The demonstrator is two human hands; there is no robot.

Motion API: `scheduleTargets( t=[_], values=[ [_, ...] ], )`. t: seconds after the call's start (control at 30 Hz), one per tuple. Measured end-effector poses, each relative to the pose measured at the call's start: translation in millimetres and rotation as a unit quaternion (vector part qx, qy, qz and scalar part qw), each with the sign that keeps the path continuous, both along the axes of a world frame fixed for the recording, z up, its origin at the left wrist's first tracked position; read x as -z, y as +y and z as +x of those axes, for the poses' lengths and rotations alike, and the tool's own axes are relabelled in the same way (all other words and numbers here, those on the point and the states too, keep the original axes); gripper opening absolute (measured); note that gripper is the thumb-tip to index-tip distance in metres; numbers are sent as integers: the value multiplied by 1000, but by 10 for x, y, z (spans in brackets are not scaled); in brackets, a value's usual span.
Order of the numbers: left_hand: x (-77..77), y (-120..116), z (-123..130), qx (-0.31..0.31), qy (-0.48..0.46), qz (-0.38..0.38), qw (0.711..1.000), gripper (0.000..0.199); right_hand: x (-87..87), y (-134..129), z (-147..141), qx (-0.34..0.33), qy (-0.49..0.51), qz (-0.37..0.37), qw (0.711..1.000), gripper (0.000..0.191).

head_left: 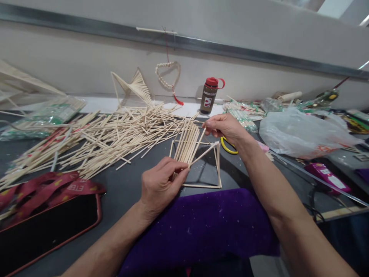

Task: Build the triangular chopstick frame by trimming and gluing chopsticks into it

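Observation:
A small frame of wooden sticks stands on the dark table, with a slanted row of sticks side by side on its left part. My left hand pinches the near end of a stick at the lower corner of that row. The upper end of a stick, leaning just right of the row, is between the thumb and fingers of my right hand. A purple cloth lies in front of the frame.
Loose sticks are heaped at the left, behind a phone and a red lanyard. A bottle stands behind my right hand, near yellow-handled scissors. Plastic bags and a purple glue gun lie at the right.

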State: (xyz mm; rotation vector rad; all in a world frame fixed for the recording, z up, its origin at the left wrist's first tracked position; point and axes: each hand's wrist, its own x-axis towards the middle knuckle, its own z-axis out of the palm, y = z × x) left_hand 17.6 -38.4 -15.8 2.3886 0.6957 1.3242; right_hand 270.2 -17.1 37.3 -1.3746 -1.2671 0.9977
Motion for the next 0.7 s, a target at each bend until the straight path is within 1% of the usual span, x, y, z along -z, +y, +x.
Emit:
scheduleTargets(
  t=[0.13,0.3,0.47,0.7],
  values=[
    [-6,-1,3,0,2,8,1000,9,-9,-9,2,11,-48,9,999,24],
    [-23,-10,6,-1,9,24,1000,9,67,8,22,4,-97,26,995,21],
    [-50,-19,4,-2,8,38,999,8,139,-12,19,-18,-86,8,996,20],
    [-64,-29,5,-1,10,40,999,7,200,5,-3,-22,-71,14,997,18]
  ],
)
